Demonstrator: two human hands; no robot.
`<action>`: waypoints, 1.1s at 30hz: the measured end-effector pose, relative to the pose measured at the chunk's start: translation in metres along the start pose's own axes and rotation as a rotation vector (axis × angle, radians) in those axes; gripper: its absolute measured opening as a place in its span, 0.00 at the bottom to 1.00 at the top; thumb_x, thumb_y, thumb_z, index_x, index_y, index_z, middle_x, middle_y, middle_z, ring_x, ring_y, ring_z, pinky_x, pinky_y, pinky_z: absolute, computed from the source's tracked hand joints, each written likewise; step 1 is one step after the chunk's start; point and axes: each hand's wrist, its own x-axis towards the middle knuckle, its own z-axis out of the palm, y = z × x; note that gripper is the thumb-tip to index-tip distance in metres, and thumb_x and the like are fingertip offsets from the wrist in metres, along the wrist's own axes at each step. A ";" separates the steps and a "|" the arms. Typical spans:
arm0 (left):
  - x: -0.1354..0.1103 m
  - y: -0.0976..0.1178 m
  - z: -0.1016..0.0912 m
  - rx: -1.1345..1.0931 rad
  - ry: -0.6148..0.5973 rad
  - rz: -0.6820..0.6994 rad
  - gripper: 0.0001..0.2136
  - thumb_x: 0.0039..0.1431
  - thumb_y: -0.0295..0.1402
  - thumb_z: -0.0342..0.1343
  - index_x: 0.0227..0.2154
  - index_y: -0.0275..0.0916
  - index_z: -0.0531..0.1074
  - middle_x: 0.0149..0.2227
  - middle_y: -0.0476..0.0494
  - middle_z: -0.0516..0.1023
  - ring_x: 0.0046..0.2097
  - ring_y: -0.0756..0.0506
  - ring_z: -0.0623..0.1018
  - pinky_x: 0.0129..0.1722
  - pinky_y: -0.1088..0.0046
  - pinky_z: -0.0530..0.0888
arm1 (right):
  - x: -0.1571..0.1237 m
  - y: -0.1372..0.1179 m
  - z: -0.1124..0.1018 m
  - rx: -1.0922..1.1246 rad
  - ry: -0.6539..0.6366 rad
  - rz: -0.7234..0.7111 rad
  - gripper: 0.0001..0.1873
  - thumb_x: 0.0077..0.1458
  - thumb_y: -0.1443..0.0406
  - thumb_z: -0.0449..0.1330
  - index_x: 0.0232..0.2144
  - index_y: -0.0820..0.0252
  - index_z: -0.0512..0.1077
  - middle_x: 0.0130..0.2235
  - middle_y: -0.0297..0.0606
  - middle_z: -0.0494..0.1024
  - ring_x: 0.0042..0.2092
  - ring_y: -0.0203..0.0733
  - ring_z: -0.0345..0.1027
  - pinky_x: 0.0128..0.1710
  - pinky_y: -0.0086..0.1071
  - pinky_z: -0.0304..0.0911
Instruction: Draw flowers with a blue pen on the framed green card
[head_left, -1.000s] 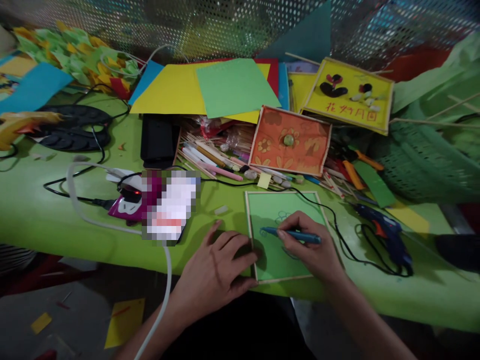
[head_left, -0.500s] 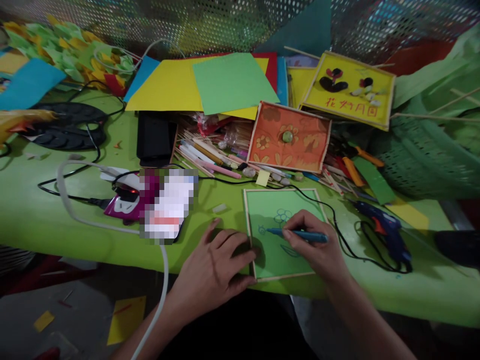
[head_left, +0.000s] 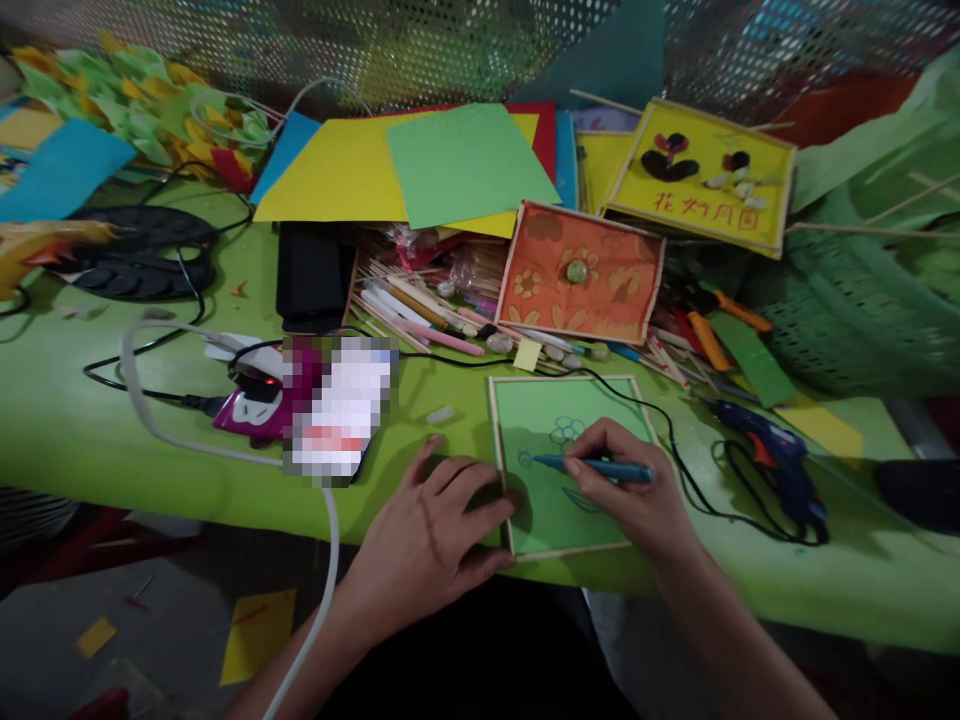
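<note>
Nearest the camera, the left hand (head_left: 435, 530) lies flat on the green counter (head_left: 75, 430), its grip spread and holding nothing. The fingertips rest against the left edge of the green card (head_left: 551, 520), by its lower corner. Just to the right, the right hand (head_left: 634, 500) rests on the card, its grip pinching a blue pen (head_left: 600, 468) that lies nearly level. The tip points left and meets the paper beside a small drawn shape.

The step in hand looks like line drawing on the card. The next stroke calls for the card to be pinned steady and the pen to be guided lightly.

The card lies flat near the counter's front edge. It is a pale green sheet bordered by thin wooden strips, with a small outlined flower (head_left: 564, 431) above the pen and a curved line partly hidden under the hand.

A black cord (head_left: 679, 465) runs past the card's right side to a blue glue gun (head_left: 780, 465). Farther back lie a heap of sticks and pencils (head_left: 420, 300), an orange framed panel (head_left: 577, 275) and a yellow framed panel (head_left: 705, 175).
</note>
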 end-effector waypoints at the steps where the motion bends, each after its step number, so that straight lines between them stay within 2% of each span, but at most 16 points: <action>1: 0.000 0.000 0.000 0.000 0.000 0.001 0.17 0.67 0.40 0.61 0.57 0.50 0.72 0.56 0.46 0.76 0.57 0.42 0.74 0.71 0.45 0.55 | 0.000 -0.001 0.000 0.000 0.004 -0.004 0.06 0.57 0.63 0.64 0.29 0.57 0.73 0.26 0.31 0.73 0.26 0.36 0.64 0.26 0.29 0.57; 6: -0.001 0.000 0.001 0.003 0.000 -0.001 0.17 0.66 0.41 0.62 0.56 0.50 0.73 0.56 0.47 0.76 0.58 0.42 0.74 0.72 0.46 0.54 | 0.000 -0.003 -0.001 0.029 0.017 -0.012 0.07 0.57 0.63 0.64 0.28 0.56 0.72 0.24 0.29 0.72 0.25 0.36 0.62 0.24 0.29 0.54; 12: 0.001 -0.001 0.000 0.014 -0.006 0.016 0.17 0.65 0.41 0.63 0.56 0.49 0.73 0.55 0.46 0.76 0.57 0.41 0.75 0.70 0.45 0.58 | -0.003 -0.002 -0.003 0.055 -0.009 -0.004 0.08 0.58 0.61 0.65 0.29 0.57 0.73 0.25 0.31 0.73 0.26 0.37 0.64 0.24 0.30 0.56; 19: 0.002 -0.001 0.000 0.009 -0.035 0.004 0.17 0.68 0.43 0.60 0.57 0.49 0.72 0.56 0.46 0.76 0.58 0.41 0.73 0.72 0.45 0.53 | -0.004 -0.002 -0.002 0.030 -0.032 -0.010 0.07 0.58 0.62 0.64 0.29 0.56 0.73 0.25 0.30 0.73 0.26 0.36 0.63 0.25 0.30 0.56; 33: 0.002 -0.001 0.000 0.007 -0.032 0.012 0.17 0.67 0.43 0.60 0.56 0.49 0.72 0.55 0.46 0.76 0.58 0.41 0.73 0.72 0.45 0.52 | -0.003 -0.001 -0.002 0.018 -0.063 0.010 0.08 0.58 0.61 0.64 0.29 0.56 0.73 0.25 0.31 0.73 0.26 0.38 0.64 0.26 0.30 0.57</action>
